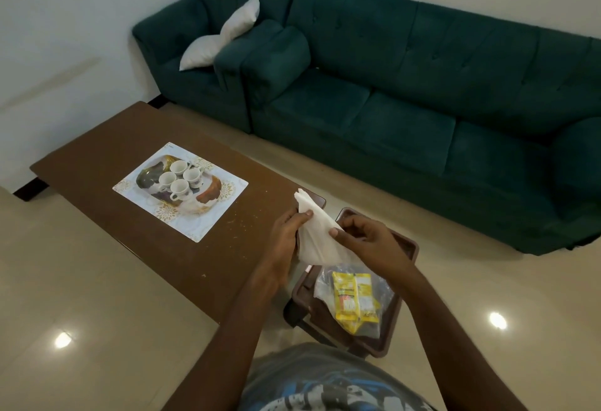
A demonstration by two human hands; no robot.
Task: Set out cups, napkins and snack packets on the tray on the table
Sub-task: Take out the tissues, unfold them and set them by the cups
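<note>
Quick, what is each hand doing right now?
Left hand: closed, pinching the white napkin.
Right hand: closed, pinching the same napkin from the other side.

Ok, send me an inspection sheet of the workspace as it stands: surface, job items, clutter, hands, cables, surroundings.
Surface: brown wooden table, top visible and well lit.
Job's things: four white cups clustered on the white printed rectangular tray; white paper napkin held up near the table's end; yellow snack packets in a clear bag on the brown plastic stool, not yet on the tray.
Clutter: scattered crumbs on the table beside the tray.
Hands: left hand and right hand both pinch the napkin.
Cables: nothing seen.
Surroundings: dark green sofa with a white cushion; glossy beige floor.
</note>
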